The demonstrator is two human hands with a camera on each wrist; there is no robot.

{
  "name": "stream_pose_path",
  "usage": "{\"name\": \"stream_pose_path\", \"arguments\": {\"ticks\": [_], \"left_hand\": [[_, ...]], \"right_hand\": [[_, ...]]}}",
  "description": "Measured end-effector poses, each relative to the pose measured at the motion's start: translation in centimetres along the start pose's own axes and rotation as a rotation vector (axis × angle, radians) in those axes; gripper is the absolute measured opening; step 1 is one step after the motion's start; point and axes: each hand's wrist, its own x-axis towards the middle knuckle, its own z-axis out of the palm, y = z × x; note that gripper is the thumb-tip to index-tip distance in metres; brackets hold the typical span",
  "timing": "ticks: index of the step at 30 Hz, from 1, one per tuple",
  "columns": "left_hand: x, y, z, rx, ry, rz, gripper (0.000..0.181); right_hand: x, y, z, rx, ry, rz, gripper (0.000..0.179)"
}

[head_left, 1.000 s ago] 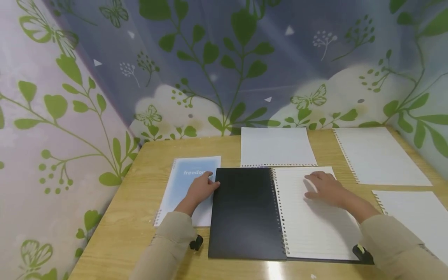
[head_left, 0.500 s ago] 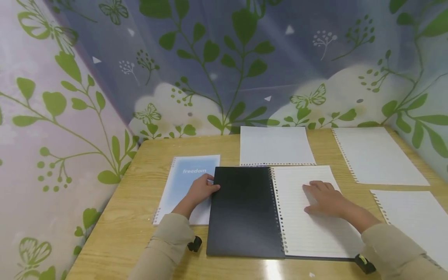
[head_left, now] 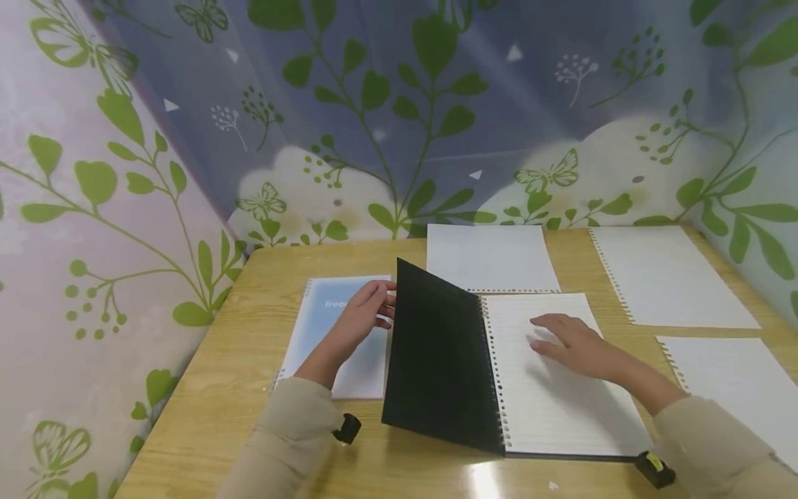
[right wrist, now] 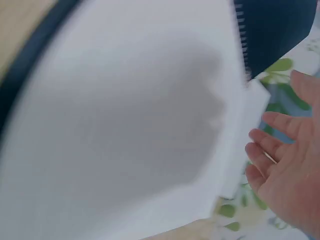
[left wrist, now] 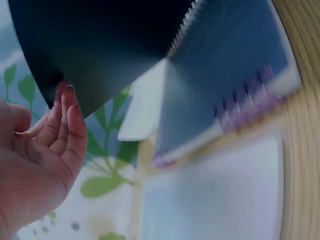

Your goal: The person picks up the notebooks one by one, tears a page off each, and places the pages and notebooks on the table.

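A ring-bound notebook lies open, its black cover (head_left: pixel 439 360) raised at a slant from the table and its lined page (head_left: pixel 548 409) flat on the right. My left hand (head_left: pixel 358 322) is at the cover's outer edge; in the left wrist view its extended fingers (left wrist: pixel 75 120) touch the black cover near a corner, and the thumb is apart from it. Over the lined page hovers my right hand (head_left: pixel 576 346), fingers loosely spread, casting a shadow. The right wrist view shows its palm (right wrist: pixel 295 185) holding nothing.
Beneath my left hand is a blue "freedom" notebook (head_left: pixel 305 346). Loose sheets with punched edges lie around: one behind the open notebook (head_left: pixel 489 256), one at the back right (head_left: pixel 679 277), one at the right (head_left: pixel 729 374). A patterned wall covering (head_left: pixel 349 166) borders the wooden table (head_left: pixel 199 388).
The black cover was flat and now stands tilted up, its outer edge lifted by my left hand, which rose slightly. My right hand shifted slightly left and lifted off the page.
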Motion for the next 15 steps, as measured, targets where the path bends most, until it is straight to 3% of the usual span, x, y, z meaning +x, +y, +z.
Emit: {"name": "stream_pose_path", "arguments": {"ticks": [3, 7, 11, 15], "left_hand": [[-0.2, 0.5, 1.1, -0.030, -0.057, 0.069, 0.034], [-0.5, 0.5, 2.9, 0.000, -0.122, 0.165, 0.037], [-0.6, 0.0, 4.7, 0.032, -0.166, 0.261, 0.042], [-0.5, -0.5, 6.7, 0.047, -0.184, 0.298, 0.049]], "right_hand": [[0.2, -1.6, -1.3, 0.170, -0.037, 0.016, 0.052], [0.0, -3.6, -2.9, 0.336, -0.077, 0.054, 0.055], [0.4, -5.5, -3.9, 0.402, -0.062, 0.044, 0.057], [1.2, -7.4, -4.6, 0.479, -0.059, -0.009, 0.056]]}}
